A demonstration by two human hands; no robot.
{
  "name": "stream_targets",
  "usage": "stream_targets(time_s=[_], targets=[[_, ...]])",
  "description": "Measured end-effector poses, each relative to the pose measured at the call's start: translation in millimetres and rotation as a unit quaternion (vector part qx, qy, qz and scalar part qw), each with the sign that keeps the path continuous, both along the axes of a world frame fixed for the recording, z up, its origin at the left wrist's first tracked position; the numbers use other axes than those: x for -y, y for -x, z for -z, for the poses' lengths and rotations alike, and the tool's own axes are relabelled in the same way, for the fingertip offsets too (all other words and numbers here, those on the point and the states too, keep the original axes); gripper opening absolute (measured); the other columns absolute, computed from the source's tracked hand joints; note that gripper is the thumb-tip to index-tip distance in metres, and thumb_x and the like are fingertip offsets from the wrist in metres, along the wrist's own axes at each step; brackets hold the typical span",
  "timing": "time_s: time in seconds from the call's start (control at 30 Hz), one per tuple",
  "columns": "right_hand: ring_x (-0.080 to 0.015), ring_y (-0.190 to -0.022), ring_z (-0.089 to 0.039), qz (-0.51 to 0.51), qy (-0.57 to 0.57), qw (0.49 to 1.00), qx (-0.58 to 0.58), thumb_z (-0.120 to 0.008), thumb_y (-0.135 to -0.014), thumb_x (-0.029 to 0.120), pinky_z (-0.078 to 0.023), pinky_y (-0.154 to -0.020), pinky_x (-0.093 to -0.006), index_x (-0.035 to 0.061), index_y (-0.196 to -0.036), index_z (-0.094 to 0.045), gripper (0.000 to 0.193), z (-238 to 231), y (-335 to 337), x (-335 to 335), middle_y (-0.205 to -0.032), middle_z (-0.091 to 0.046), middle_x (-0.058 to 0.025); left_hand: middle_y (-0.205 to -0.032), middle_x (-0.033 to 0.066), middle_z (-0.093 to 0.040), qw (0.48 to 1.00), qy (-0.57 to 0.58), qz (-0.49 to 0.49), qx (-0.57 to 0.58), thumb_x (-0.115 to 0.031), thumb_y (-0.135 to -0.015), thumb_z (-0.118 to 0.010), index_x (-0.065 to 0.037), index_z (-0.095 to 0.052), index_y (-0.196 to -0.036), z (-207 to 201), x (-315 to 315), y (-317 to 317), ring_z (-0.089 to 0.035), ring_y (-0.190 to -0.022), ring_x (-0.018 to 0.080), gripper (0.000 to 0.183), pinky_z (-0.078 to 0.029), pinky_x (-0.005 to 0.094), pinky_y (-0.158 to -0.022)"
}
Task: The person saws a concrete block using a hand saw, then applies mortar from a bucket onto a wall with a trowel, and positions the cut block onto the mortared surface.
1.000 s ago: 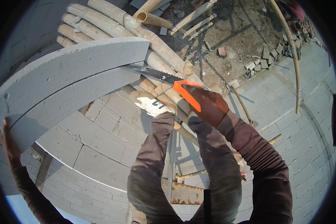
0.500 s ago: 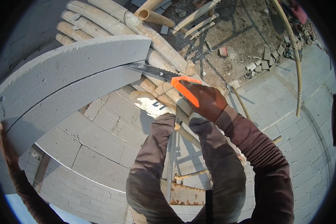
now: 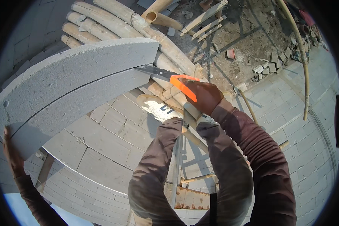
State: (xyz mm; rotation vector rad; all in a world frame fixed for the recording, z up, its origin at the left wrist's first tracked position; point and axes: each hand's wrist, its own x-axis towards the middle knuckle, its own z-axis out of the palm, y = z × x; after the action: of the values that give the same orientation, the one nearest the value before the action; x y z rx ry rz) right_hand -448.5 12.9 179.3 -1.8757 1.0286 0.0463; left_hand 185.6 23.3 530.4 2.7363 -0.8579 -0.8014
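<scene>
1. Right hand (image 3: 204, 95): clenched round the orange handle of a saw (image 3: 158, 72), as I read it from my remote station
2. Saw, one: ahead and leftward of the right hand, its dark toothed blade meeting the dark slot in the block (image 3: 79, 77); I judge it light, stiff along its length, springy sideways, best held by the handle with fingers off the teeth
3. Block, one, pale grey, slotted lengthwise: between the hands, one end at the left hand (image 3: 14, 158), the other by the blade
4. Block, handling, my estimate: bulky, fairly heavy, rigid, dry rather than slippery, brittle at corners and along the slot; take hold beneath both ends
5. Left hand: fingers laid against the block's end; whether it grips, I cannot tell
6. Bamboo poles (image 3: 118, 26): beyond the block, ahead of the hands
</scene>
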Motion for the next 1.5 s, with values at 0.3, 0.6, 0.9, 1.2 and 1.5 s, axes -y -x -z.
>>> stream_targets(time_s=[0.3,0.6,0.9,1.2,1.5], targets=[[-0.0368,-0.098,-0.072,0.004,-0.042,0.999,-0.027,-0.074,-0.086,0.011,-0.060,-0.081,-0.0443,0.0062,-0.125,-0.068,0.040,-70,130,-18,-0.112,-0.073,-0.0194,-0.109,0.0115,-0.067,0.999,-0.013,0.001,0.044,-0.066,-0.099,-0.058,0.000,-0.064,-0.124,-34,1,0,-0.066,-0.098,0.0197,0.071,-0.054,0.0339,-0.088],[-0.0360,-0.094,-0.072,-0.028,-0.004,0.999,-0.022,-0.074,-0.088,0.027,-0.059,-0.083,-0.0433,0.0084,-0.121,-0.069,0.039,18,14,-5,-0.108,-0.075,-0.0123,-0.109,0.0105,-0.067,1.000,-0.009,0.004,0.017,-0.064,-0.100,-0.057,-0.001,-0.065,-0.123,-11,-2,13,-0.065,-0.099,0.0194,0.068,-0.053,0.0339,-0.088],[-0.0378,-0.095,-0.071,-0.036,-0.034,0.998,-0.039,-0.074,-0.086,0.015,-0.059,-0.082,-0.0457,0.0091,-0.125,-0.066,0.041,-17,90,-8,-0.105,-0.074,-0.0162,-0.106,0.0099,-0.065,1.000,0.004,-0.009,0.028,-0.065,-0.101,-0.054,-0.002,-0.062,-0.122,-32,-16,17,-0.064,-0.096,0.0193,0.067,-0.053,0.0344,-0.086],[-0.0347,-0.094,-0.072,-0.027,-0.013,1.000,-0.011,-0.072,-0.090,0.019,-0.058,-0.084,-0.0454,0.0150,-0.135,-0.066,0.046,11,93,-9,-0.102,-0.074,-0.0149,-0.104,0.0084,-0.064,0.999,0.005,-0.021,0.037,-0.062,-0.102,-0.055,-0.002,-0.061,-0.123,-28,-14,6,-0.063,-0.093,0.0184,0.064,-0.053,0.0342,-0.085],[-0.0369,-0.098,-0.070,-0.067,-0.010,0.996,-0.050,-0.069,-0.091,0.024,-0.058,-0.085,-0.0463,0.0145,-0.129,-0.067,0.039,59,44,16,-0.111,-0.074,-0.0141,-0.100,0.0082,-0.064,1.000,0.028,-0.006,0.007,-0.062,-0.102,-0.055,-0.002,-0.063,-0.121,-6,-13,16,-0.064,-0.088,0.0180,0.063,-0.054,0.0340,-0.080]])
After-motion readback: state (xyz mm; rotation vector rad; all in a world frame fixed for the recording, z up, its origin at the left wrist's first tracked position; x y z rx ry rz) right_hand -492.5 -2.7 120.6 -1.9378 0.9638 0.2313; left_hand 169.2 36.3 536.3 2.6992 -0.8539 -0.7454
